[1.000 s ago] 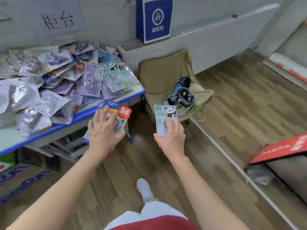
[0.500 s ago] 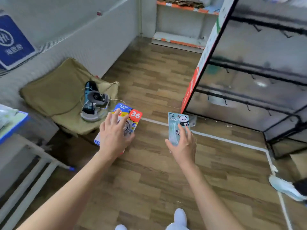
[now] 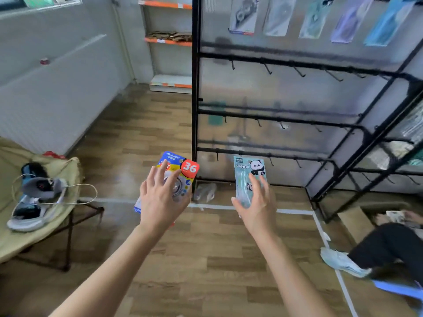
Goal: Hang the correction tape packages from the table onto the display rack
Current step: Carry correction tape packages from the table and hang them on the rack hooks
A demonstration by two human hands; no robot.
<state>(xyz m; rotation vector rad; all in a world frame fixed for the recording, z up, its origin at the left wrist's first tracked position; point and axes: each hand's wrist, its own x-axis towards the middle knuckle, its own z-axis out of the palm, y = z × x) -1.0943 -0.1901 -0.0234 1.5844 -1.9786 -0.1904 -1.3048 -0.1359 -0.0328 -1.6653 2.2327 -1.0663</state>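
Observation:
My left hand (image 3: 161,200) holds a blue and yellow correction tape package with a red "36" tag (image 3: 180,170), fingers spread over its front. My right hand (image 3: 255,202) grips a pale teal panda package (image 3: 248,172) from below, held upright. Both packages are in front of the lower part of the black display rack (image 3: 274,117), whose rails carry empty hooks (image 3: 267,69). Several packages (image 3: 315,17) hang on the rack's top row. The table is out of view.
A folding chair (image 3: 45,202) with a headset and cables stands at the left. A clear packet (image 3: 204,191) lies on the wood floor by the rack's foot. Another person's leg and shoe (image 3: 343,261) are at the lower right. White tape lines mark the floor.
The view has swung right from the table to the display rack. Both hands keep hold of their packages and now sit closer to the rack's lower rails.

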